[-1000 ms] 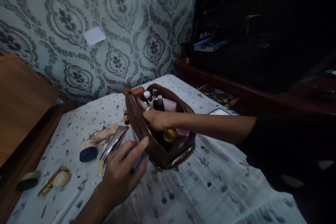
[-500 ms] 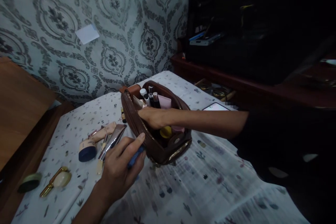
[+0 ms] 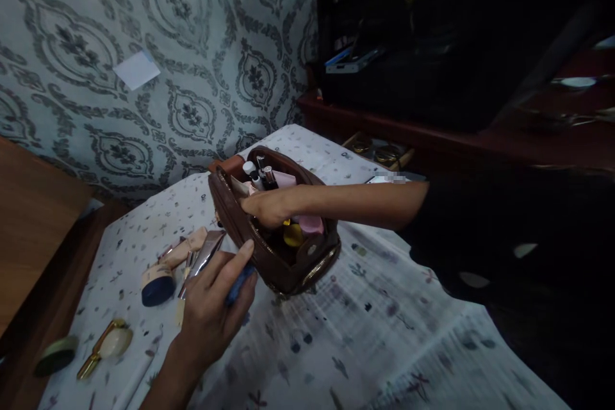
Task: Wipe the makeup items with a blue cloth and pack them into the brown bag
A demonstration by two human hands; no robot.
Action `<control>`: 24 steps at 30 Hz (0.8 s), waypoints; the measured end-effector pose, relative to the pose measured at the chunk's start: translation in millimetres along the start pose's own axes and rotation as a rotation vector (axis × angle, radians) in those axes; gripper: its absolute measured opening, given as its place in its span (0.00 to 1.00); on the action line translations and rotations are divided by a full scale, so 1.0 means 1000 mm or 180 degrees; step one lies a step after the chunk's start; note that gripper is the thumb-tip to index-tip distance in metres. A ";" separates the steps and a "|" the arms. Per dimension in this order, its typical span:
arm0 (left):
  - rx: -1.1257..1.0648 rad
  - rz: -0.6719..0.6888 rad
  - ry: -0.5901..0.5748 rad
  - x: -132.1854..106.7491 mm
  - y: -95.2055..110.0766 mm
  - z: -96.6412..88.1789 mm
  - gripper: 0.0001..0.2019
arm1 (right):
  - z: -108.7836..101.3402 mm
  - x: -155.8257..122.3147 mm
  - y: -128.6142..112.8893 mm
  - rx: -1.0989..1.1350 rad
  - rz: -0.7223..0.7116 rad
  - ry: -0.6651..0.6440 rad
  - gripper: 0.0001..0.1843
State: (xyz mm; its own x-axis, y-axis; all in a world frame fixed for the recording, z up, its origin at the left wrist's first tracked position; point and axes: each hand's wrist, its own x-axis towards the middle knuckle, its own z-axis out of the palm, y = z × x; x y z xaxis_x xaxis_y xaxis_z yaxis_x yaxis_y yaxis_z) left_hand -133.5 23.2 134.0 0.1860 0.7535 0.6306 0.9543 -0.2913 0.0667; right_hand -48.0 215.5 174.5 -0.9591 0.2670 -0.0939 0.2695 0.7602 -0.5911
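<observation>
A brown cosmetic bag (image 3: 276, 266) stands unzipped on the patterned cloth, with bottles, tubes, a yellow round item (image 3: 293, 235) and a pink item (image 3: 311, 225) inside. Into its left part reaches my right hand (image 3: 269, 208); the fingers are hidden behind the bag's side, so what they hold does not show. My left hand (image 3: 216, 298) is closed round a small blue thing (image 3: 240, 283), partly covered by the fingers. Its index fingertip touches the near left side of the bag. Just beyond that hand lie a silver tube (image 3: 209, 252) and a beige tube (image 3: 188, 246).
Left on the cloth (image 3: 331, 359) are a jar with a dark blue lid (image 3: 158, 291), a facial roller (image 3: 108, 347) and a green-lidded jar (image 3: 56, 355). A phone (image 3: 394, 177) lies behind my right forearm. Wallpapered wall (image 3: 192, 115) stands behind; a dark-red cabinet (image 3: 456, 144) is at right.
The view has turned slightly, so the bag, hands and wall sit further left. My right hand stays in the bag, and my left hand keeps the blue thing against its side.
</observation>
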 end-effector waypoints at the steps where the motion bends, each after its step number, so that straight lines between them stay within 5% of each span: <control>1: 0.0000 0.0017 0.0005 -0.001 -0.001 0.000 0.24 | -0.001 0.000 0.000 -0.0033 0.0021 -0.0062 0.11; 14: -0.0081 -0.0144 -0.0156 -0.003 0.004 0.001 0.24 | -0.015 -0.015 -0.014 -0.0767 0.0132 -0.0422 0.17; 20: -0.0052 -0.0318 -0.0073 -0.020 0.007 0.005 0.27 | -0.013 -0.013 -0.006 -0.1009 0.0093 -0.0284 0.18; 24: 0.0020 -0.0519 -0.0306 -0.039 0.003 0.006 0.20 | -0.009 -0.014 0.004 -0.0983 -0.0216 0.0031 0.16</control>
State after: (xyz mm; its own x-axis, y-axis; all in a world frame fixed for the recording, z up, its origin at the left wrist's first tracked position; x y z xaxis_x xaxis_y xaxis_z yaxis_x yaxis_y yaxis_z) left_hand -136.3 -3.9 105.0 0.0498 0.8434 0.5349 0.9750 -0.1571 0.1570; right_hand -32.9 220.3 180.0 -0.9754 0.2139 -0.0540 0.2197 0.9200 -0.3244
